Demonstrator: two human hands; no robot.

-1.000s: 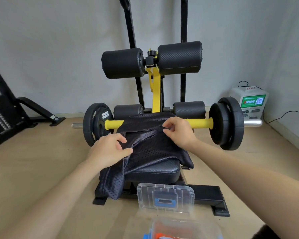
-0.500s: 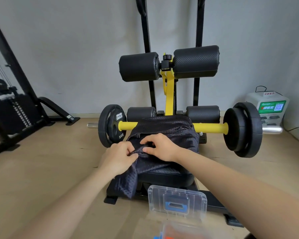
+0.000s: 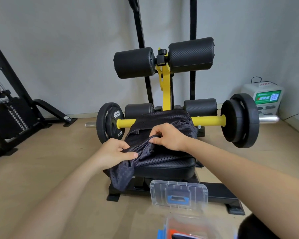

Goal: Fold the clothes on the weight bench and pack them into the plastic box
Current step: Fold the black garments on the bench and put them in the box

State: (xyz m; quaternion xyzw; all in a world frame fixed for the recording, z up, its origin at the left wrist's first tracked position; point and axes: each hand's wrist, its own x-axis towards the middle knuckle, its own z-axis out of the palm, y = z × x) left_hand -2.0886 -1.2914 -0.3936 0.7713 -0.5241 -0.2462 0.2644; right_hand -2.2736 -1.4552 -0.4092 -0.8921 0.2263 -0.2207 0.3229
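Gym corner: left hand and right hand both pinch the black mesh garment at its bunched left edge on the worktop, plastic box just nearside.

Plastic box blurred, cut off by the bottom edge, contents indistinct.

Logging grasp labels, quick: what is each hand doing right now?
Left hand: pinches a bunched fold of the dark mesh garment.
Right hand: grips the same garment, fingers curled round its edge.
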